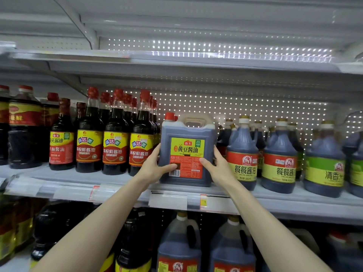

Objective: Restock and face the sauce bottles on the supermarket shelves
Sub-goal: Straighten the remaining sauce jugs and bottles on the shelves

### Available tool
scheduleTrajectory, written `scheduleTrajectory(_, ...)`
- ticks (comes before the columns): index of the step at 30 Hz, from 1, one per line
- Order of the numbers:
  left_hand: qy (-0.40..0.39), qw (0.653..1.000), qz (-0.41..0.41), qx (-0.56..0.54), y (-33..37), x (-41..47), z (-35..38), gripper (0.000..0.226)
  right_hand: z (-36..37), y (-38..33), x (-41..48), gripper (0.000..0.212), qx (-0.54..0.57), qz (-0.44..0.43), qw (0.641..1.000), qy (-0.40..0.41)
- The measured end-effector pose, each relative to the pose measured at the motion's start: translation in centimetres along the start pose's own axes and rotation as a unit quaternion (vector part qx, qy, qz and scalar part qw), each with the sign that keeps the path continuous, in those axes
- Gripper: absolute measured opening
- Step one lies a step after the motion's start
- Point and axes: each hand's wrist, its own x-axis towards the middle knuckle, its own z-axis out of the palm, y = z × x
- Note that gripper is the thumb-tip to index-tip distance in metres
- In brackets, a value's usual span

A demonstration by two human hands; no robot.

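A large square soy sauce jug (187,132) with a red cap, a moulded handle and a yellow-and-red label stands on the middle shelf (82,178), label facing me. My left hand (155,165) grips its lower left side, thumb across the front. My right hand (218,165) grips its lower right side, thumb on the label. Tall slim red-capped bottles (115,138) stand close on its left. Round-shouldered jugs with gold caps (242,154) stand close on its right.
Above runs a bare white shelf (176,61) with a perforated back panel. Price-tag strips (170,201) line the middle shelf's front edge. Below, more large jugs (179,244) and dark bottles (51,228) fill the lower shelf. Big bottles (24,130) stand far left.
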Motion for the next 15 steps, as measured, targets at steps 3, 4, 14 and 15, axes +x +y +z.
scheduleTrajectory(3,-0.007,1.000,0.001,-0.003,-0.2,0.4,-0.1,0.080,0.2,0.2,0.2,0.074,0.004,-0.002,1.000,0.004)
scheduleTrajectory(4,-0.009,1.000,0.001,-0.005,-0.3,0.5,-0.1,0.079,0.3,0.3,0.3,0.074,0.006,-0.001,1.000,0.004)
scheduleTrajectory(14,-0.016,1.000,-0.008,0.003,-1.0,2.1,-0.2,0.083,0.8,1.1,1.7,0.073,0.022,0.000,1.000,0.004)
scheduleTrajectory(15,-0.018,1.000,-0.008,0.007,-1.1,2.3,-0.3,0.083,0.8,1.2,1.8,0.072,0.022,0.000,1.000,0.005)
